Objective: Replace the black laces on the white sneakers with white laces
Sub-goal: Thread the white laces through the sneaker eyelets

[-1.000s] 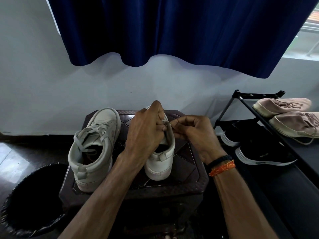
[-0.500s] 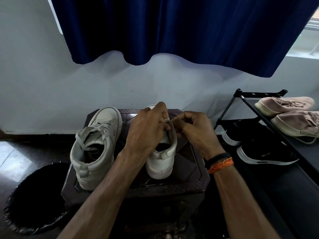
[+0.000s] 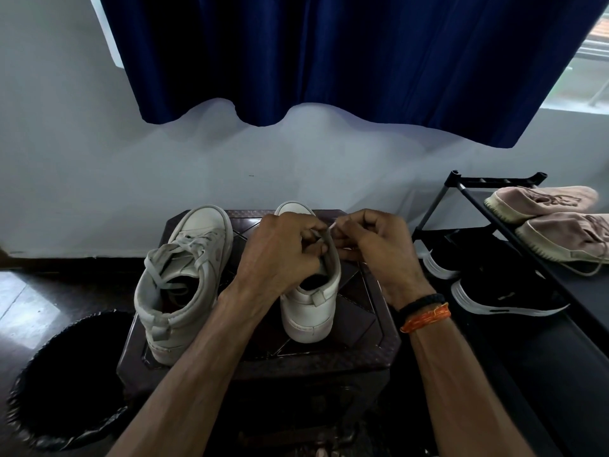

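Two white sneakers stand on a dark stool (image 3: 359, 354), heels toward me. The left sneaker (image 3: 184, 285) carries a loosely tied white lace (image 3: 171, 255). My left hand (image 3: 280, 252) grips the tongue and upper of the right sneaker (image 3: 311, 311), covering most of its eyelets. My right hand (image 3: 375, 245) pinches a thin white lace end (image 3: 332, 225) just above that shoe's right side. No black lace shows.
A black bin (image 3: 62, 380) lined with a bag stands on the floor at lower left. At right, a black shoe rack (image 3: 494, 183) holds two pink shoes (image 3: 540, 201) on top and black shoes (image 3: 501, 291) below. The wall and a blue curtain lie behind the stool.
My left hand has lowered onto the right sneaker's upper. My right hand has moved up and left, and the lace end now shows between its fingertips.
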